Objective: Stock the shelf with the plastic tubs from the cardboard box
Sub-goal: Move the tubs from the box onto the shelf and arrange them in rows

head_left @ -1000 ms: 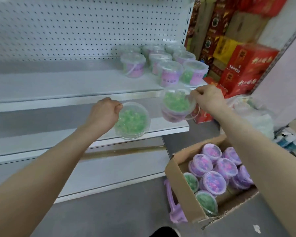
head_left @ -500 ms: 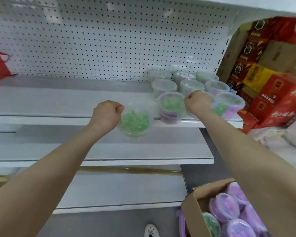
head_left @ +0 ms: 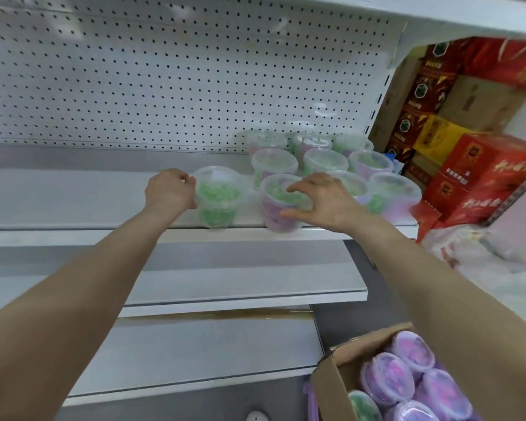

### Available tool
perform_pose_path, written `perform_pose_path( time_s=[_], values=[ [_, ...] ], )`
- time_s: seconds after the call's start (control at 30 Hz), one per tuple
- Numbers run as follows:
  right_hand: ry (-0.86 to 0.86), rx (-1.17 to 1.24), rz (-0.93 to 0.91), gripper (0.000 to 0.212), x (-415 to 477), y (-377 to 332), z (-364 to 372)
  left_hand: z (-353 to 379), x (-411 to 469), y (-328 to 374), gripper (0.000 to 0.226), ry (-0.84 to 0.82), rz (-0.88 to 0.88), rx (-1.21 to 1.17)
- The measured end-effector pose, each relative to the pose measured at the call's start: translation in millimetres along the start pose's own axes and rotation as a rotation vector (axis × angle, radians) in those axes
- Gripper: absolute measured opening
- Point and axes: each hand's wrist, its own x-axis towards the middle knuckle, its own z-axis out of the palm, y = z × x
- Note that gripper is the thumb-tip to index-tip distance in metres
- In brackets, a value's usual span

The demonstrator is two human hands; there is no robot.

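A clear tub of green beads stands near the front edge of the white shelf, and my left hand grips its left side. Just to its right a purple-sided tub with green contents rests on the same edge. My right hand lies over its rim with the fingers spread. Behind them several more tubs stand in rows against the pegboard. The cardboard box at the bottom right holds several purple-lidded tubs.
Red and yellow cartons are stacked right of the shelf, with white plastic bags below them. Two lower white shelves jut out under my arms. The grey floor shows at the bottom.
Both hands rose from below the shelf edge and set their tubs down on the shelf. My right hand's fingers have spread over its tub. The view tilted upward.
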Motion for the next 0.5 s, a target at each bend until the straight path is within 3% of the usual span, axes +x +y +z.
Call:
perform_pose_path(
  time_s=[0.1,0.37,0.5],
  values=[
    [-0.050,-0.222,-0.082,0.096,-9,2,5,7,-2,-6,0.036,-0.002,-0.019,-0.071],
    [0.113,-0.214,-0.074,0.045,-2,-5,23,16,-13,-20,0.034,0.113,0.257,0.145],
    [0.006,-0.133,-0.013,0.051,2,-4,9,12,-24,-25,0.026,0.144,0.501,0.131]
  ],
)
